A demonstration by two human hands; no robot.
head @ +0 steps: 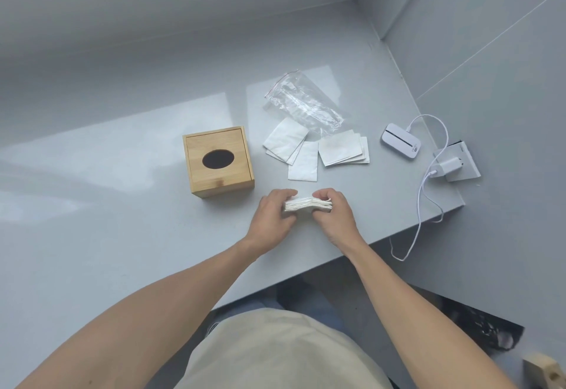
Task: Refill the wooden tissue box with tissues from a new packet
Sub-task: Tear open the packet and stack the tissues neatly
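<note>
A square wooden tissue box [219, 160] with a dark oval hole in its lid stands on the grey table [122, 204]. Just right of and in front of it, my left hand [274, 214] and my right hand [332, 212] press a stack of folded white tissues [307, 204] between them from both sides, just above the table. Behind the hands, several loose folded tissues [340, 148] lie spread on the table. A crumpled clear plastic packet [301, 102] with a red zip strip lies behind those tissues, apparently empty.
At the right, a small white device [401, 141] is plugged by a white cable [424, 204] into a charger on a socket [456, 165]; the cable hangs over the table's front edge. Grey walls close the back and right. A wooden object [545, 370] sits at bottom right.
</note>
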